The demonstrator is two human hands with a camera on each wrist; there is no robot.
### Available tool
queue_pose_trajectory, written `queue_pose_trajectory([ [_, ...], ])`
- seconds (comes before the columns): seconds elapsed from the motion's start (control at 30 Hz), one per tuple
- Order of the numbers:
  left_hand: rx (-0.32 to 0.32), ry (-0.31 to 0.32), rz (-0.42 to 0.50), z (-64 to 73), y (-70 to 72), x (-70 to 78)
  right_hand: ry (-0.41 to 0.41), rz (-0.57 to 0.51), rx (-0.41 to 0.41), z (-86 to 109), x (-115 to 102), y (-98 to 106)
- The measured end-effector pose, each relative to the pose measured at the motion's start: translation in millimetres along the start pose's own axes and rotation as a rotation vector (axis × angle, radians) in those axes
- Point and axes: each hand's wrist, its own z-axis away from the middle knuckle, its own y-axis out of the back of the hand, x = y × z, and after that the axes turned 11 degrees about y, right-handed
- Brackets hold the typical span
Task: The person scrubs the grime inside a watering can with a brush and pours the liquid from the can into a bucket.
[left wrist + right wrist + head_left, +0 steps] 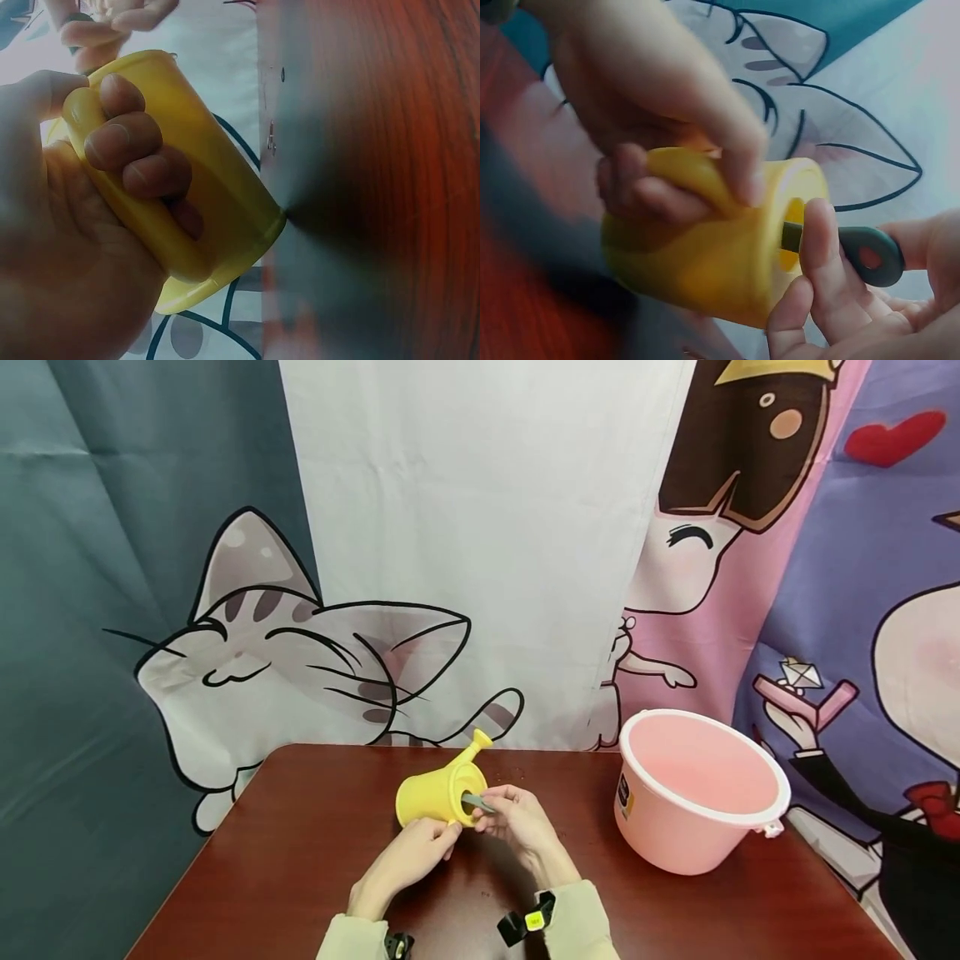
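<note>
A yellow watering can [423, 797] is tipped on its side over the table, its spout pointing up and away and its round opening turned to the right. My left hand [412, 856] grips the can's handle [139, 214], fingers curled through the loop. With thumb and fingers, my right hand [525, 831] pinches a grey-green handled tool [877, 259] with a hole at its end. The tool's other end goes into the can's opening and is hidden there, so I cannot tell its kind.
On the right of the brown table [300, 827] stands a pink bucket [675, 839] with a white rim. Behind the table hangs a cartoon-printed curtain [480, 527]. A few small specks lie on the table near the can.
</note>
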Motion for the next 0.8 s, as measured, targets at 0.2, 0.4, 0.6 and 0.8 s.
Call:
queue_pose_trajectory([
  [0.2, -0.012, 0.012, 0.007, -1.8, 0.7, 0.9, -0.023, -0.017, -0.035, -0.6, -14, 12],
  [0.4, -0.002, 0.016, 0.016, -0.6, 2.0, 0.7, -0.003, -0.033, -0.061, 2.1, -23, 18],
  [0.6, -0.006, -0.007, 0.024, -1.4, 3.0, -0.3, -0.006, -0.024, -0.036, 1.5, -21, 15],
  [0.8, -0.003, 0.003, 0.033, -2.6, 3.9, -1.2, -0.005, -0.006, 0.0, 0.2, -13, 8],
])
